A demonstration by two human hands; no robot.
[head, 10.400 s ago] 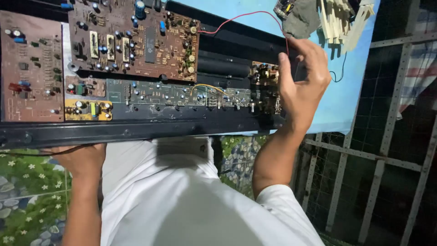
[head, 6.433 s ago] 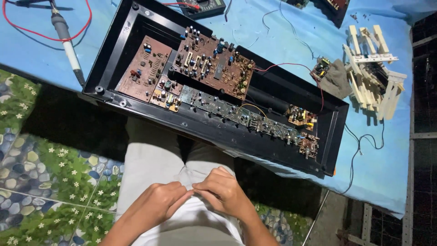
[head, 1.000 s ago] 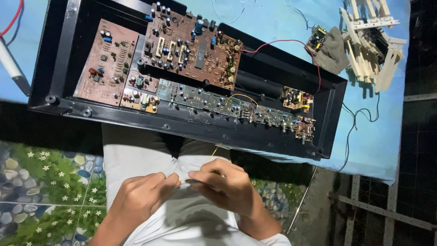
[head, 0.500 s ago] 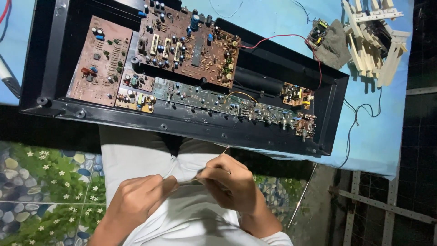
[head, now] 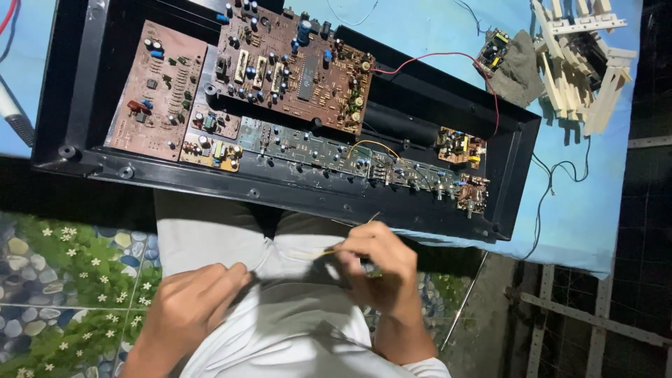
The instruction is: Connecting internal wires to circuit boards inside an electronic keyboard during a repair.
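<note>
Both hands rest over my lap, which is covered in light grey cloth. My right hand (head: 378,269) is closed, pinching a thin wire (head: 369,220) whose pale end sticks up toward the chassis edge. My left hand (head: 189,308) is closed lower left, its fingertips pinching a dark strand (head: 290,278) that runs across to the right hand. Whether the two are one piece I cannot tell. Just above the hands lies an open black chassis (head: 280,196) on a blue table (head: 420,28), holding brown circuit boards (head: 294,66) and a long green board (head: 336,157).
A red wire (head: 434,56) runs from the brown board to a small board on a grey cloth (head: 507,59). White plastic frame pieces (head: 581,63) lie at the top right. A probe (head: 14,115) lies left. Metal grating (head: 616,294) stands right; a flowered pebble floor (head: 56,280) lies left.
My hands have drawn slightly apart, the left sliding down-left and the right lifting a little toward the chassis. The strand between them looks tauter.
</note>
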